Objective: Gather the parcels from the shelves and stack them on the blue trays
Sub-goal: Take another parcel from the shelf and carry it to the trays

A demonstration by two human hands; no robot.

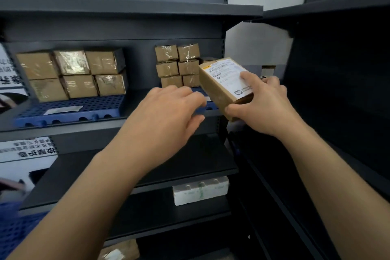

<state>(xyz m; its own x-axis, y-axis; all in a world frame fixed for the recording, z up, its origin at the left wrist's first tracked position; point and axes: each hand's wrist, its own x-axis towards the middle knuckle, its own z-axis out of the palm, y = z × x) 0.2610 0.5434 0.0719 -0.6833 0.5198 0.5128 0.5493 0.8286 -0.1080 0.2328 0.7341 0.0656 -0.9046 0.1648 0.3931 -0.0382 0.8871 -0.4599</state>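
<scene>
Right now the fingers (248,75) of the right hand (261,105) are gripping a labelled parcel (221,84): they are lying across its white label while the thumb is curling under its near lower corner, so the box is tilting in the air, clear of the shelf. Just to the left of those fingers, the left hand (168,110) is hovering palm down, its fingers (190,95) loosely bent and slightly apart, holding nothing; their tips are sitting close to the parcel's near end, though whether they are touching it is impossible to tell. Directly beneath and beyond both sets of fingertips, the right blue tray (210,105) is lying on the dark shelf (63,127), and just past the fingers a stack of small parcels (178,65) is standing on it, three rows high. Farther to the left of the fingers, larger parcels (71,74) are sitting two rows high on the left blue tray (69,116), with a paper slip (63,110) lying on its bare front part. Well below the fingers, a white foam box (200,190) is resting on a lower shelf.
</scene>
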